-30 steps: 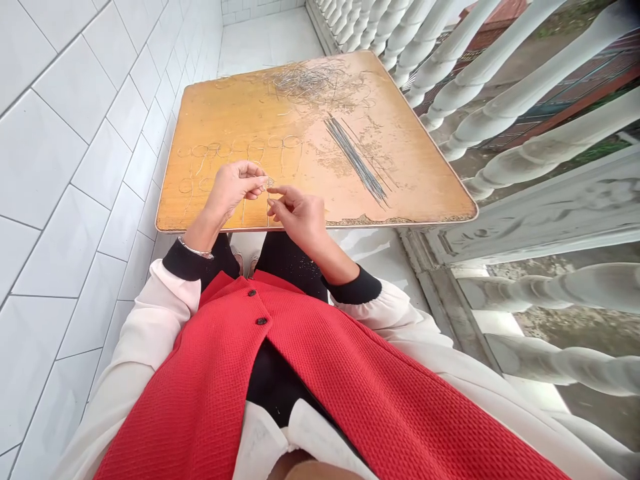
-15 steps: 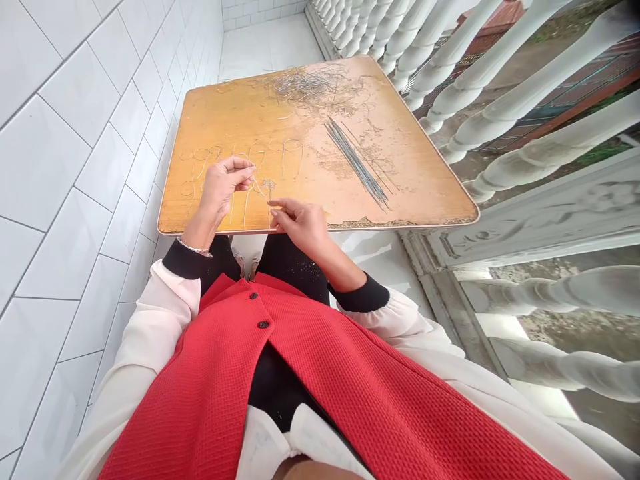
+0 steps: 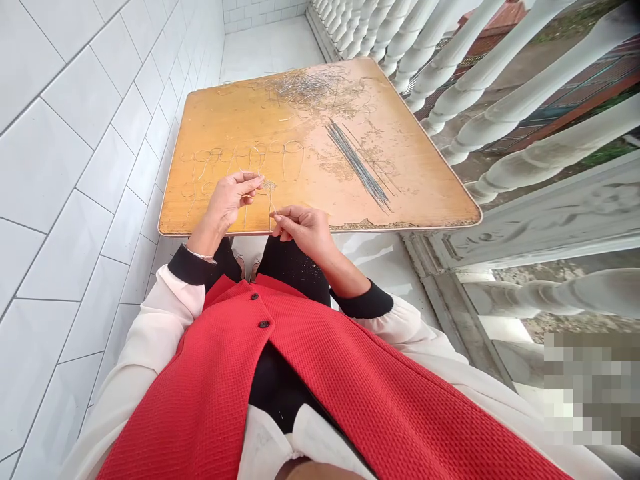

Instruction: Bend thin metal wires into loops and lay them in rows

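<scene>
Over the near edge of the table, my left hand (image 3: 233,200) pinches a thin wire (image 3: 273,203) between thumb and fingertips. Lower and to its right, my right hand (image 3: 304,229) also has its fingers closed, at the wire's lower end. The wire is so fine that its exact shape between the hands is hard to make out. Beyond my left hand lie several bent wire pieces with looped tops (image 3: 293,148), set out in rough rows. A bundle of straight grey wires (image 3: 356,163) lies slantwise to the right of my hands.
A tangled heap of wire (image 3: 310,85) sits at the far side of the wooden table (image 3: 225,120). The near edge is chipped. A white tiled wall (image 3: 85,153) stands on the left, a white balustrade (image 3: 465,83) on the right.
My left hand has come down and to the right, nearer my right hand. The right hand has shifted slightly right and down, and its fingers are still pinched.
</scene>
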Tool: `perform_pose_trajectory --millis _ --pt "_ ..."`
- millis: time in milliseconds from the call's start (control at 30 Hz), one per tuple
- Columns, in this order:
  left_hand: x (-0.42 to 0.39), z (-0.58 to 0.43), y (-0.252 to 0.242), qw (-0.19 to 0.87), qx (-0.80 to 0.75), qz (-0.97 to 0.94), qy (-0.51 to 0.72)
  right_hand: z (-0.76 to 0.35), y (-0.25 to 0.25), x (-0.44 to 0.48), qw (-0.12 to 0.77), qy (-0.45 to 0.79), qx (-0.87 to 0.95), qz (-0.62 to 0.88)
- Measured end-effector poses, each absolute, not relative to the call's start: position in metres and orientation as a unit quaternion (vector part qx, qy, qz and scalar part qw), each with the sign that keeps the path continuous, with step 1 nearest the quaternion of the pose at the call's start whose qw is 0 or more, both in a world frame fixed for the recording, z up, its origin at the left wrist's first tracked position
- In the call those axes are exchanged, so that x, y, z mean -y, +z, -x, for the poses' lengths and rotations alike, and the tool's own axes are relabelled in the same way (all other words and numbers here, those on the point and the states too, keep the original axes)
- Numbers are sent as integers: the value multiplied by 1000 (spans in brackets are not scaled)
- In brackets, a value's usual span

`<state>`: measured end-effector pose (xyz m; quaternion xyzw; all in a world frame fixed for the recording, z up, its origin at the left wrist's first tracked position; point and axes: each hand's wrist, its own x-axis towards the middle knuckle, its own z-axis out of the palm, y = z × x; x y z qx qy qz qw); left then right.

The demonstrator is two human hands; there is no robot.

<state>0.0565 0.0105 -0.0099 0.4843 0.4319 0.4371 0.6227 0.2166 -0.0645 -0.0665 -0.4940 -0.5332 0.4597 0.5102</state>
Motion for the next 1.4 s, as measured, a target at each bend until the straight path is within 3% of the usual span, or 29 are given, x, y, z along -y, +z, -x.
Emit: perform_pose_trajectory --millis 167,433,733,1000,1133,1400 --pt "-12 -56 -8 600 -435 -500 449 -218 -69 67 492 485 550 470" --pt "-13 -61 -6 606 -444 -475 458 -219 -86 71 469 396 618 491" --pt "-4 -60 -9 601 -445 -500 436 -215 -86 69 504 406 564 513" --pt "6 -62 0 578 -448 -546 408 -218 -80 70 467 318 619 546" --pt "7 -65 1 562 -450 -558 412 -219 -79 66 498 281 619 538" --pt "10 -68 5 551 -459 -564 408 -215 -74 60 528 356 589 498"
